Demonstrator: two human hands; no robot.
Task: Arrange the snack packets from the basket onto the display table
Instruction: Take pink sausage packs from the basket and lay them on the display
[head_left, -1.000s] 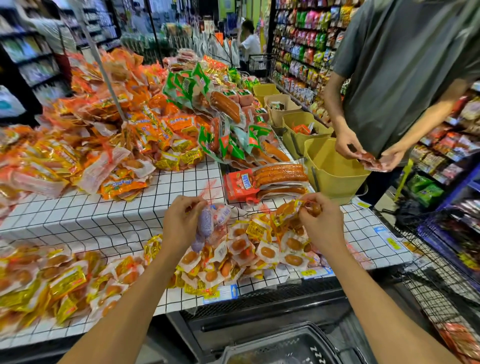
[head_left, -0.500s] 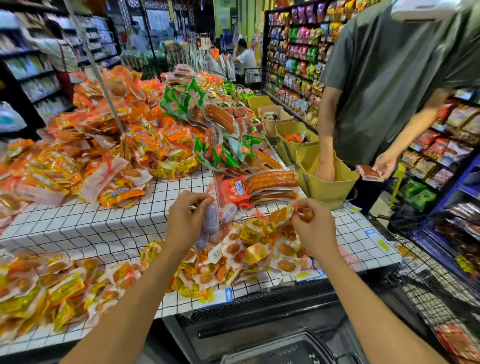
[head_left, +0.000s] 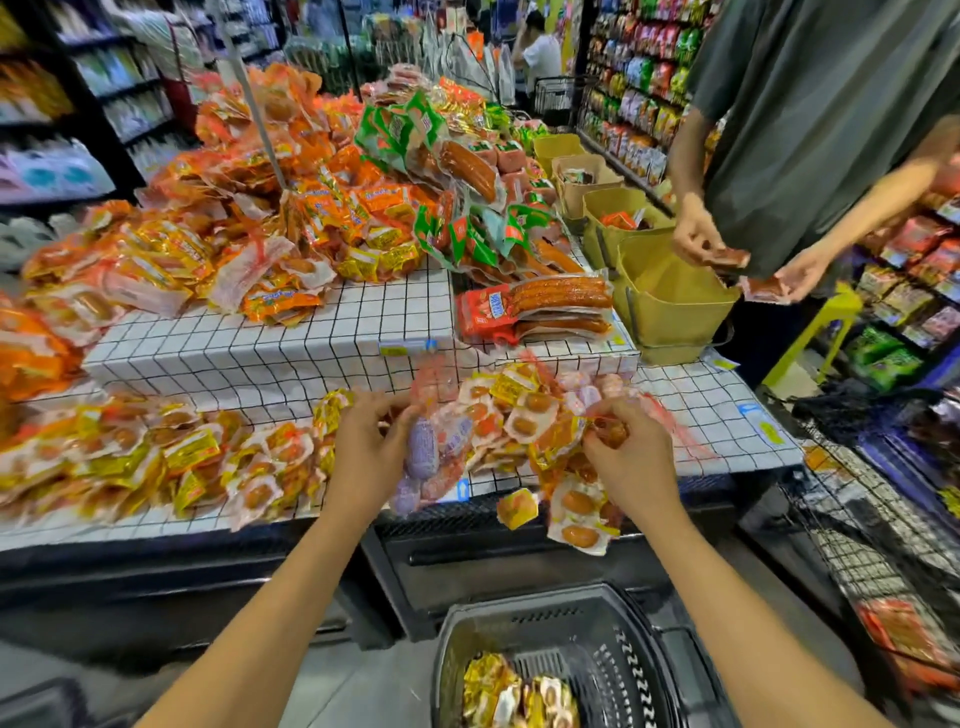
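Packets (head_left: 511, 415): a bunch of small clear-plastic snack packs, each showing round brown pieces and a yellow label, is hanging between the two hands just over the table's front edge. A few are dangling below the right hand, past that edge.
Net (head_left: 670, 423): thin red mesh is trailing around the bunch, too blurred to follow.
Purple packet (head_left: 420, 453): a smooth, oval, purple-and-white pouch is lying against the left palm.
Left hand (head_left: 371, 457): the fingers are curling round the purple packet and the left end of the bunch, gripping both.
Right hand (head_left: 631, 467): the fingers are curling tight, with thumb and fingertips pinching the right end of the bunch.
Basket (head_left: 631, 670): a dark plastic basket with slotted walls is sitting low, beneath the hands, and holding more glossy yellow packets.
Table (head_left: 270, 358): a stepped display table is wearing a white cloth with a black grid.
Heaps (head_left: 156, 457): crinkly orange and yellow packs are piling across both steps on the left.
Sausages (head_left: 561, 296): long red-brown links in flat vacuum packs are lying on the upper step.
Bins (head_left: 670, 312): boxy mustard-yellow tubs are standing in a row along the table's right side.
Person (head_left: 821, 130): someone in a grey shirt is standing beside the bins, holding small reddish packs in both hands.
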